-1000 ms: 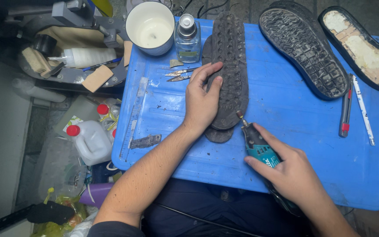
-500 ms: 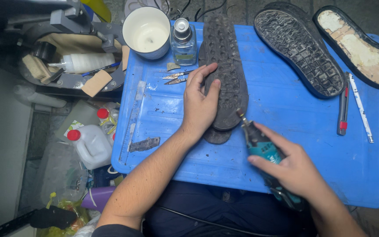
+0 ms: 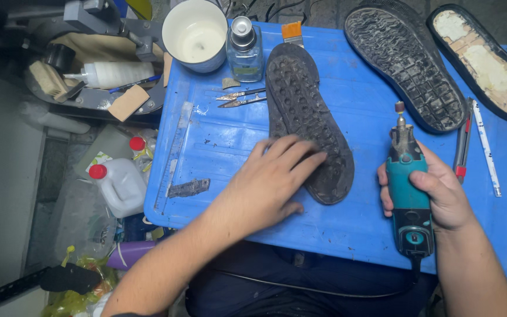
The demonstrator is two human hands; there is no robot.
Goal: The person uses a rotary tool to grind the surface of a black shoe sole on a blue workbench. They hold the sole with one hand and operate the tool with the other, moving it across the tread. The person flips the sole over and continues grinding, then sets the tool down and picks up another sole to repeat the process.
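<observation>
A dark rubber shoe sole (image 3: 300,105) lies tread-up along the middle of the blue plastic board (image 3: 218,147). My left hand (image 3: 271,182) rests flat on its near end, fingers spread. My right hand (image 3: 435,194) grips a teal rotary grinder (image 3: 409,188), held upright to the right of the sole, its tip pointing away and clear of the rubber. A black cable runs from the tool toward my lap.
Two more soles (image 3: 406,64) (image 3: 488,64) lie at the back right. A white cup (image 3: 195,32), a glass bottle (image 3: 244,50), small scissors (image 3: 242,98), a brush (image 3: 293,32), a clear ruler (image 3: 174,158), a cutter (image 3: 462,147) and a white pen (image 3: 487,147) sit on the board. Jugs (image 3: 118,185) stand left below.
My right hand has lifted the grinder off the sole's edge and swung it upright to the right. My left hand slid down the sole toward its near end.
</observation>
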